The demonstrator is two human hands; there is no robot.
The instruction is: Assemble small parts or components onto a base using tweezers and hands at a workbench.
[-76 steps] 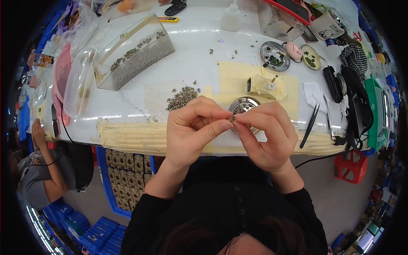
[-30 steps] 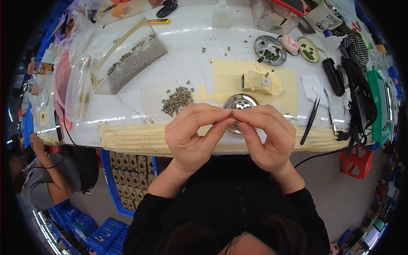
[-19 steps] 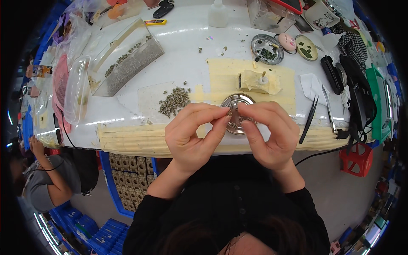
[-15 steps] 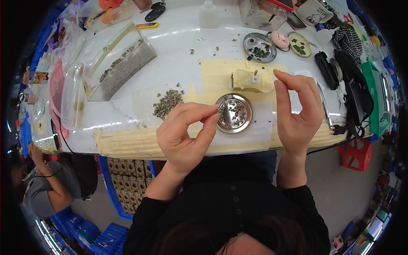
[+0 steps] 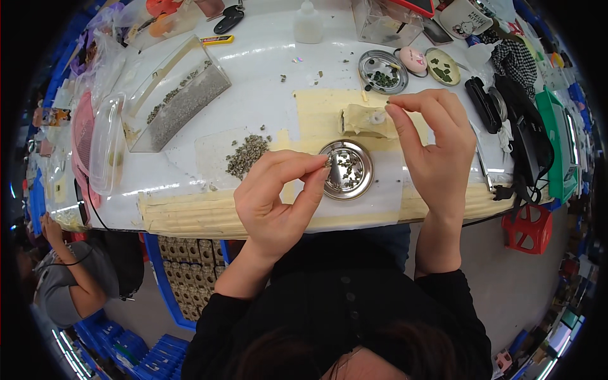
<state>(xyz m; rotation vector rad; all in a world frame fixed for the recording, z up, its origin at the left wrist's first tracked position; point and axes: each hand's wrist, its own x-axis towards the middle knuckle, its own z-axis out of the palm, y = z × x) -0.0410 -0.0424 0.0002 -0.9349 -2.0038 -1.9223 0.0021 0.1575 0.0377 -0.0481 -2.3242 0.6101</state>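
My left hand (image 5: 272, 193) is pinched at the left rim of a round metal dish (image 5: 369, 180), with a small greenish-grey piece (image 5: 328, 162) between thumb and forefinger. In the dish lie several similar small pieces (image 5: 348, 166). Thumb and forefinger of my right hand (image 5: 440, 145) come together over the right end of a block wrapped in cream tape (image 5: 361, 121). A tiny dark speck shows at those fingertips; what it belongs to is too small to make out. Beside my left hand is a heap of small greenish-grey pieces (image 5: 248, 154).
A clear bin of grey grains (image 5: 190, 104) stands at the left. Farther back are a dish of dark green bits (image 5: 383, 79), a dish of flat green pieces (image 5: 443, 66) and a white bottle (image 5: 308, 25). Another person's arm (image 5: 73, 266) shows at lower left.
My right hand has moved left to the wrapped block, and its thumb and forefinger have closed together. My left hand keeps its pinch at the dish rim. The view has shifted slightly.
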